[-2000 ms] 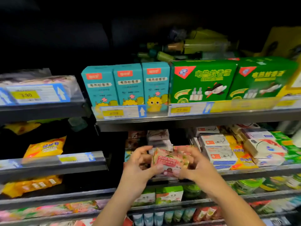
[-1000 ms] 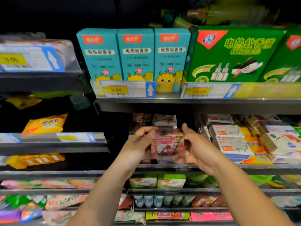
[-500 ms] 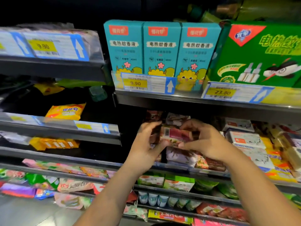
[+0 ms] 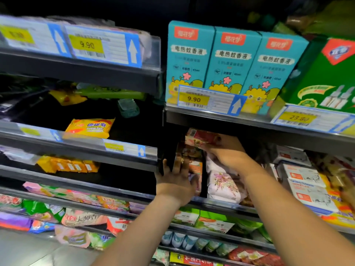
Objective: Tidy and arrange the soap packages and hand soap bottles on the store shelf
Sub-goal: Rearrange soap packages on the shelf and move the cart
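1. Nearest the camera, two bare forearms are seen reaching up from the lower edge, with rows of small packets (image 4: 82, 217) lying on the lower shelves beneath them.
2. The left grip (image 4: 175, 179) is kept released: its fingers are straight, pointed upward and pressed flat against the left stack of soap packages (image 4: 192, 152) at the front of the middle shelf (image 4: 247, 209). Nothing is grasped by it.
3. Just to the right of that stack, floral soap packages (image 4: 224, 183) (pale, printed with lilac sprigs) are piled under the right wrist.
4. The right grip (image 4: 228, 152) is curled round a pink soap package (image 4: 201, 138), which is held at the top of the left stack, just under the shelf above. Whether it already rests on the stack cannot be told.
5. Further right, white boxes with orange labels (image 4: 303, 181) are stacked on the same shelf.
6. In the left bay, a yellow soap pack (image 4: 90, 127) is seen lying on its own shelf.
7. Farthest up, three teal boxes (image 4: 230, 60) are stood upright side by side behind a 9.90 price tag (image 4: 194, 99), with a green box (image 4: 330, 77) beside them.
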`<action>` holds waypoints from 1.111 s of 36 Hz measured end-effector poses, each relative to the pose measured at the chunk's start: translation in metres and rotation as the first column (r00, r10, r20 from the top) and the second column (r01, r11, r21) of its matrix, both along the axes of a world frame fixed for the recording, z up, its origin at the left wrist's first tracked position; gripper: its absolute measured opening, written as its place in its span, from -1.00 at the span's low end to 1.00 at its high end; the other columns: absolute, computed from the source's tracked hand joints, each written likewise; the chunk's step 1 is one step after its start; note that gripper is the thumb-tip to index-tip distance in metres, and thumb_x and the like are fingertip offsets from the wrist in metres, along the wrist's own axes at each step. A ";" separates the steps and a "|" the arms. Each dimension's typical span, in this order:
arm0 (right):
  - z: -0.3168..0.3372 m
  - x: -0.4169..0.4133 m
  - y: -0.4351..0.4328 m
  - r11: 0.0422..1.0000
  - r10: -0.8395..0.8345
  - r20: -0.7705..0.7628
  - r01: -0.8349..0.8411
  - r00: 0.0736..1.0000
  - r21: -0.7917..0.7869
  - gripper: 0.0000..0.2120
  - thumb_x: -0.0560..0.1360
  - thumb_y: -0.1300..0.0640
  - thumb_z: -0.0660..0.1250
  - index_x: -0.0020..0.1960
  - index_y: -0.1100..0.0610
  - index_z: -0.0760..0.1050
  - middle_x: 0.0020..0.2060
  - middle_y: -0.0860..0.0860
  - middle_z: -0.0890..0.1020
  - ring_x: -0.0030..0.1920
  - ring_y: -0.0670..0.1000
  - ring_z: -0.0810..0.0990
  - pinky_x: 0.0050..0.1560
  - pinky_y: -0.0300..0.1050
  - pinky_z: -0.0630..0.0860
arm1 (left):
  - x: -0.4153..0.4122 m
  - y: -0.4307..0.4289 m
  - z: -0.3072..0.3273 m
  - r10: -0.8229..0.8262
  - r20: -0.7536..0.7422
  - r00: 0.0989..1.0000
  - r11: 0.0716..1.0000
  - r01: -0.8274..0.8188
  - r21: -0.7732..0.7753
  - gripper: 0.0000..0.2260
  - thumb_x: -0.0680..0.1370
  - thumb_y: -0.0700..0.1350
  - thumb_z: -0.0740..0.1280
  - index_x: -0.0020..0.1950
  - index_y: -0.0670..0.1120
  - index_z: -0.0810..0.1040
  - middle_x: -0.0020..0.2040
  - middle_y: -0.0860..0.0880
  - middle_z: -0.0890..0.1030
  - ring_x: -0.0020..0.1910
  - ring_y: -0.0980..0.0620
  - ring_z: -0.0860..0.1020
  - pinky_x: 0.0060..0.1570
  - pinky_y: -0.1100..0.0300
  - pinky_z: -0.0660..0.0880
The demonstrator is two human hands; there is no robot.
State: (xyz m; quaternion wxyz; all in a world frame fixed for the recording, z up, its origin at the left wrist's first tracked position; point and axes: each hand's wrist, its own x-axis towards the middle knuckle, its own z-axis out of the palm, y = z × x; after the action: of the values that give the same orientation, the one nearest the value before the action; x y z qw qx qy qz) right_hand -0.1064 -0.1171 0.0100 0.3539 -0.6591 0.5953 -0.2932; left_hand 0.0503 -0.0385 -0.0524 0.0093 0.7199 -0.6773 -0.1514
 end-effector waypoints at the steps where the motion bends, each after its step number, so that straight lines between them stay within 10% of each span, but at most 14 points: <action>1: -0.001 0.005 -0.003 1.000 0.012 0.002 -0.012 1.000 0.000 -0.85 0.42 0.04 0.51 -0.24 0.06 0.58 -0.32 0.22 0.59 -0.20 -0.02 0.35 -0.28 0.03 0.37 | 0.000 0.001 0.001 -0.005 0.007 1.000 1.000 0.005 0.009 -0.38 0.63 0.31 -0.11 0.62 0.11 -0.16 0.63 0.07 -0.19 0.59 -0.23 -0.20 0.51 -0.26 -0.09; 2: 0.001 0.011 -0.004 0.999 0.027 -0.041 -0.028 0.999 -0.019 -0.85 0.42 -0.03 0.51 -0.13 0.03 0.63 -0.22 0.17 0.66 0.05 0.26 0.64 -0.23 -0.02 0.44 | 0.000 0.000 0.001 -0.009 0.011 1.000 1.000 0.009 0.015 -0.39 0.63 0.31 -0.12 0.62 0.11 -0.17 0.63 0.05 -0.20 0.59 -0.23 -0.21 0.51 -0.26 -0.09; 8: 0.003 0.027 -0.008 0.965 0.209 -0.533 -0.263 0.820 -0.025 -0.57 0.52 -0.24 0.34 0.32 -0.11 0.44 0.25 0.02 0.59 0.21 0.12 0.57 0.16 -0.04 0.47 | 0.000 -0.001 -0.003 -0.002 0.027 1.000 1.000 0.002 -0.005 -0.39 0.63 0.30 -0.10 0.62 0.11 -0.16 0.62 -0.14 -0.26 0.59 -0.26 -0.14 0.50 -0.24 -0.01; 19: 0.009 0.010 -0.006 0.978 0.177 -0.604 -0.205 0.777 0.023 -0.60 0.56 -0.32 0.19 0.39 -0.38 0.37 0.57 -0.11 0.20 0.57 0.12 0.04 0.48 0.20 -0.18 | 0.001 -0.001 -0.001 -0.006 0.014 1.000 1.000 0.006 0.021 -0.38 0.63 0.31 -0.07 0.62 0.11 -0.14 0.63 -0.12 -0.21 0.59 -0.25 -0.13 0.50 -0.25 -0.02; 28: 0.021 -0.084 0.020 0.946 -0.220 -0.691 -0.022 0.688 -0.323 -0.76 0.53 -0.17 0.27 -0.04 -0.03 0.59 0.11 0.09 0.66 0.14 0.18 0.59 0.07 -0.08 0.48 | 0.003 -0.005 0.016 -0.051 0.024 0.998 0.995 0.053 -0.081 -0.45 0.61 0.32 0.03 0.57 0.18 0.13 0.63 -0.05 0.00 0.59 -0.23 -0.02 0.47 -0.14 0.16; 33: 0.038 -0.124 0.029 0.980 0.177 -0.845 -0.173 0.505 0.102 -0.59 0.51 -0.07 0.42 0.32 -0.04 0.51 0.27 0.00 0.58 0.23 0.06 0.55 0.18 -0.17 0.42 | -0.019 -0.005 0.048 -0.078 0.163 0.984 0.945 0.125 -0.302 -0.67 0.63 0.11 0.11 0.30 0.05 0.50 0.30 -0.07 0.52 0.21 -0.15 0.51 -0.01 0.13 0.44; 37: 0.034 -0.121 0.034 0.931 0.365 -0.839 -0.192 0.405 0.312 -0.33 0.43 -0.07 0.51 0.47 -0.13 0.34 0.30 -0.01 0.57 0.26 0.08 0.55 0.14 -0.11 0.48 | -0.050 -0.005 0.053 -0.249 0.117 0.961 0.882 0.275 -0.383 -0.62 0.61 0.11 0.12 0.35 0.02 0.48 0.38 -0.08 0.43 0.32 -0.20 0.42 0.25 0.03 0.44; 40: 0.028 -0.118 0.036 0.926 0.363 -0.881 -0.223 0.303 0.305 -0.17 0.40 -0.09 0.53 0.55 -0.13 0.20 0.25 0.05 0.59 0.20 0.13 0.58 0.09 -0.07 0.53 | -0.070 -0.006 0.051 -0.355 0.089 0.931 0.825 0.356 -0.439 -0.56 0.53 0.16 0.09 0.18 -0.03 0.59 0.20 -0.08 0.55 0.09 -0.20 0.57 -0.01 0.01 0.57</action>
State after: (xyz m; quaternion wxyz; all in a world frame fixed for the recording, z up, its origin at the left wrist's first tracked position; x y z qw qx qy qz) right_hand -0.2245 -0.0809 0.0385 0.0452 -0.7813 0.5761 0.2358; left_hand -0.0194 -0.0446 -0.0016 0.1451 0.5597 -0.8158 0.0104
